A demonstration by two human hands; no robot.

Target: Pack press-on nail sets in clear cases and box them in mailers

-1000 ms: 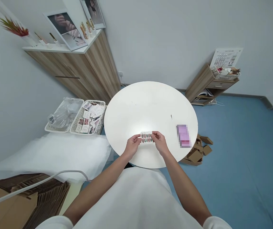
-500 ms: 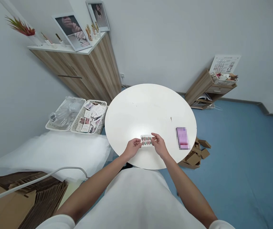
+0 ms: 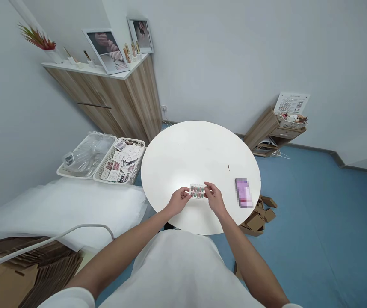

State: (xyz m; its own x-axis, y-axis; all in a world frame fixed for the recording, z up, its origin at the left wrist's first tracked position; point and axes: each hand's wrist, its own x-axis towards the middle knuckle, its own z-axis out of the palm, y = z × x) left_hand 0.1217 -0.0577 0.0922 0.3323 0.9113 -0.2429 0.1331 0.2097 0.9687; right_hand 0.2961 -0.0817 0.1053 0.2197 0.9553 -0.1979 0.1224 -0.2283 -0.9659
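A small white card of press-on nails (image 3: 197, 191), with two rows of red, green and patterned nails, is held over the near part of the round white table (image 3: 183, 149). My left hand (image 3: 179, 200) pinches the card's left edge between thumb and fingers. On the opposite edge, my right hand (image 3: 214, 199) grips it with the thumb and forefinger. The nail side faces up towards me. Whether the card touches the tabletop, I cannot tell.
A blurred purple item (image 3: 244, 193) lies at the table's right. Left of the table are a basket of nail cards (image 3: 97, 176) and a basket of clear plastic bags (image 3: 90, 156). Cardboard pieces (image 3: 257, 220) sit on the floor, below right. A wooden cabinet (image 3: 141, 98) stands behind.
The camera view has tilted and shifted slightly, so the surroundings sit lower. Both hands keep hold of the nail card in nearly the same place over the table.
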